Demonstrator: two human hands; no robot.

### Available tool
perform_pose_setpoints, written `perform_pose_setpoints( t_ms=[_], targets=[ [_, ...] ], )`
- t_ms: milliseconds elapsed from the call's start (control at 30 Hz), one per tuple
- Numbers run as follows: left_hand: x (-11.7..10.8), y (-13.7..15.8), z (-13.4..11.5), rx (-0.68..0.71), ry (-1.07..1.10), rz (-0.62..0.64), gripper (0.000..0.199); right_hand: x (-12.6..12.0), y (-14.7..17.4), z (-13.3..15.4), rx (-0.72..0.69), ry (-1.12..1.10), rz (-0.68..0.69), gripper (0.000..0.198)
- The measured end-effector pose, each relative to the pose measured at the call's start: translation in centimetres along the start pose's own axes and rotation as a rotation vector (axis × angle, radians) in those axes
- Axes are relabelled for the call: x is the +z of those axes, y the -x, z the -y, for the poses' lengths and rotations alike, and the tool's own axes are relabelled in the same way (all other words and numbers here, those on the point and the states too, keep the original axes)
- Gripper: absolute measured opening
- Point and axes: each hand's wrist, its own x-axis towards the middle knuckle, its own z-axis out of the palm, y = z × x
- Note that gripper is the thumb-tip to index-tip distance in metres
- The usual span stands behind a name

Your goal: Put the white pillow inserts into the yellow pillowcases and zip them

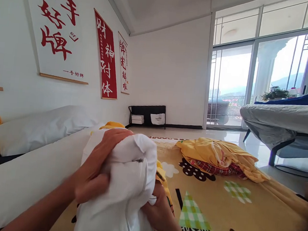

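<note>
Largest before us is the patterned sheet [269,212], spread from 4 to 6 o'clock, tan with checked green shapes. The glass doors [231,75] stand at 2 o'clock. At 3 o'clock we see a table [286,114] under a pale grey cover. A long white pillow [29,187] lies at 8 o'clock, with a second white pillow [47,129] beyond it, by the wall. The white scroll [53,65] hangs at 10 o'clock, lettered in red, and nearer 11 o'clock hangs a narrower red scroll [110,77].

The pillow in our hands [126,213], plain white and bulky, is at 7 o'clock, upright above the sheet. A crumpled yellow bundle [218,153] with red plaid beneath rests at 4 o'clock. The low black stand [143,111] sits near the dial's centre, by the far wall.

Our left hand [99,166], slightly blurred, clasps the pillow's upper left side, fingers reaching over its top. Our right hand [159,204], close to 6 o'clock, grips its right side; we cannot tell where all those fingertips lie. Smallest is a dark mark [139,160] near the pillow's top.
</note>
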Motion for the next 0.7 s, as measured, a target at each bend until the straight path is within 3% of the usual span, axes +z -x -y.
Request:
perform_pose_setpoints(
  t_ms=[67,233,367,433,567,700],
  targets=[
    [0.5,1.1,-0.5,-0.003,-0.063,-0.101,0.06,0.5,-0.4,0.4,-0.016,0.023,0.074,0.024],
    [3.1,4.8,-2.1,0.104,-0.457,0.033,0.052,1.5,-0.6,-0.1,-0.125,0.23,0.159,0.038],
    [4.5,7.7,-3.1,0.184,-0.681,0.109,0.044,2.6,-0.1,-0.5,-0.108,0.232,0.186,0.024],
    [4.4,8.5,-3.4,0.145,-0.688,0.162,0.042,3.2,-0.2,-0.2,-0.058,0.101,0.125,0.016],
    [3.7,8.6,-3.9,0.016,-0.582,0.226,0.039,4.0,-0.3,0.6,-0.001,-0.155,0.052,0.024],
    [2.4,10.1,-3.3,-0.026,-0.543,0.124,0.048,3.9,0.7,0.3,-0.05,-0.138,0.002,0.03]
  ],
)
